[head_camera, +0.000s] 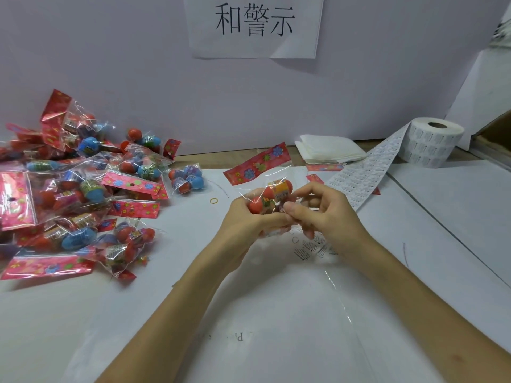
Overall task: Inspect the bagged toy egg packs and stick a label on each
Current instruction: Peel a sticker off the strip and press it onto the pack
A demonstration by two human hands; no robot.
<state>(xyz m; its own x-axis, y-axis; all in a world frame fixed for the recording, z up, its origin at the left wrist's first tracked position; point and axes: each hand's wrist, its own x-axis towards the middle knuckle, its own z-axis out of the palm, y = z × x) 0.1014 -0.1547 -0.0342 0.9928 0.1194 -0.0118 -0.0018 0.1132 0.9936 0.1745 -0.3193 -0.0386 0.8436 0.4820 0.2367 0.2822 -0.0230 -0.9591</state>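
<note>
Currently: you are gripping one egg pack [272, 193] in left hand [243, 217], fingers [255, 221] curling round it; right hand [329, 217] pinching same bag. Label on it: cannot tell. Pile [83, 189] lying alongside, labelled or not unclear; label roll [431, 142] trailing strip.

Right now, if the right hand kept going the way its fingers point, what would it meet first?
The egg pack held in the left hand: the right hand points left at it, and its fingertips seem to pinch the bag, though depth is unclear.
</note>
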